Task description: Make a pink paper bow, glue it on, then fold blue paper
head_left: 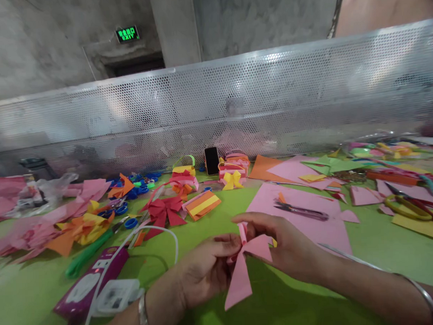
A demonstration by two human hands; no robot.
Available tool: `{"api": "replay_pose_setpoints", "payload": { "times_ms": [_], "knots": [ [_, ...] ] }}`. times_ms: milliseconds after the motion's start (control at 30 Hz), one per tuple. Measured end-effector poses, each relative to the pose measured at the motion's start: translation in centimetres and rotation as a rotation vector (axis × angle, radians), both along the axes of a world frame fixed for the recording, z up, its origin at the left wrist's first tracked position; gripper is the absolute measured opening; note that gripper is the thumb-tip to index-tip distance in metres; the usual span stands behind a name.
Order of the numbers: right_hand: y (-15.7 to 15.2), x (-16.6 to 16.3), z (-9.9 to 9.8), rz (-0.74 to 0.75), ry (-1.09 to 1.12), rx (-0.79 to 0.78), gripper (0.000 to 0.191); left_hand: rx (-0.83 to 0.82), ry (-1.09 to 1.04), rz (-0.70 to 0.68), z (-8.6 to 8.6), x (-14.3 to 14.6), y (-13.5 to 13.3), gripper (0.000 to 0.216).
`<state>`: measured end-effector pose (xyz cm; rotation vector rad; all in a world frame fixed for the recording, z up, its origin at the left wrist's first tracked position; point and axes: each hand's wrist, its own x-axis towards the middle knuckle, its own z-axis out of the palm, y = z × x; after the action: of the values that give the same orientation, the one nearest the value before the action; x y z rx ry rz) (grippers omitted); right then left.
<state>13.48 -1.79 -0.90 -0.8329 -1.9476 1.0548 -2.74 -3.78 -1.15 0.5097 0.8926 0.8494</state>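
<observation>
Both my hands meet over the green table near its front edge. They hold a pink paper bow (pixel 243 266) between them. My left hand (pixel 206 269) pinches the bow's centre from the left, its fingers closed. My right hand (pixel 287 250) grips the bow from the right, thumb and fingers closed around a narrow pink paper strip at the knot. One long pink tail hangs down toward me.
A pink paper sheet (pixel 310 211) with a purple pen lies just beyond my right hand. Finished bows, a red one (pixel 163 211), a striped paper box (pixel 203 204), a phone (pixel 211 160) and yellow-handled scissors (pixel 406 208) crowd the table. A perforated metal screen (pixel 236 105) backs it.
</observation>
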Motion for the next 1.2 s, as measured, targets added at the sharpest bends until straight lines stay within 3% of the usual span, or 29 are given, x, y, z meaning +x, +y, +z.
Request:
{"api": "replay_pose_setpoints", "payload": {
  "times_ms": [67, 167, 367, 500, 633, 700, 800, 1000, 1200],
  "knots": [
    [0.0, -0.1, 0.2, 0.062, 0.054, -0.099, 0.004, -0.009, 0.035, 0.015, 0.2, 0.1, -0.1, 0.007],
    [0.2, -0.2, 0.3, 0.086, 0.202, -0.315, 0.010, 0.045, 0.148, -0.004, 0.3, 0.2, 0.0, 0.011],
    [0.8, 0.1, -0.3, -0.088, 0.297, -0.653, 0.017, 0.446, 0.408, 0.110, 0.2, -0.3, 0.4, 0.024],
    [1.1, 0.2, -1.0, -0.079, 0.326, -0.705, 0.012, 0.715, 0.559, 0.040, 0.5, -0.4, 0.0, 0.044],
    [0.6, 0.1, -1.0, -0.039, 0.322, -0.617, 0.023, 0.894, 0.759, 0.090, 0.7, -0.1, 0.0, 0.017],
    [0.3, 0.0, -0.7, -0.091, 0.324, -0.562, 0.040, 0.892, 0.787, 0.163, 0.6, 0.1, 0.2, 0.004],
    [-0.1, -0.3, -0.4, -0.212, 0.287, -0.472, 0.056, 0.755, 0.751, 0.242, 0.4, 0.4, 0.4, 0.014],
    [-0.2, -1.1, -0.6, -0.286, 0.201, -0.375, 0.054, 0.503, 0.378, 0.386, 0.0, 1.1, 0.4, 0.027],
    [0.0, -1.2, -1.0, -0.262, 0.196, -0.347, 0.048, 0.462, 0.340, 0.382, -0.1, 1.1, 0.5, 0.028]
  ]
}}
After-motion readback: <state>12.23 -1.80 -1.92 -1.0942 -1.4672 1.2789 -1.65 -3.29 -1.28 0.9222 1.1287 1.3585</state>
